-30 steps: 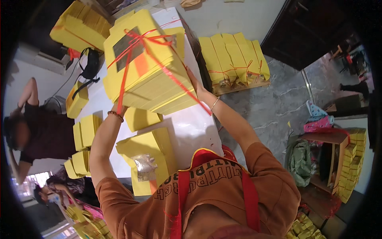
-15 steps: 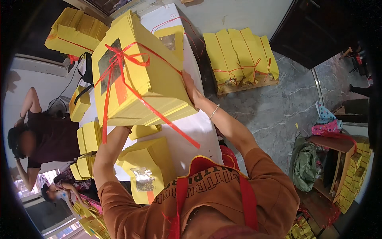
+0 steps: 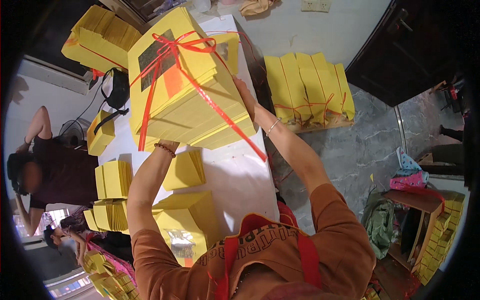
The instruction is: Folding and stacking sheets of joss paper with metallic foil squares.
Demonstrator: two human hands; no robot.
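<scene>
The big yellow bundle [image 3: 185, 102] is held up over the white table [image 3: 240, 180], two-handed. Its right side's gripped by the right hand [image 3: 247, 99], stretched pretty far forward; the left hand [image 3: 170, 144] is tucked under the near edge, so its fingers can't really be seen tbh.

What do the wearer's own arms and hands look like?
Short brown sleeves above bare forearms. The left wrist carries a dark beaded bracelet; the right, a thin, pale bangle. No glove shows on the right hand; the left hand is mostly hidden.
</scene>
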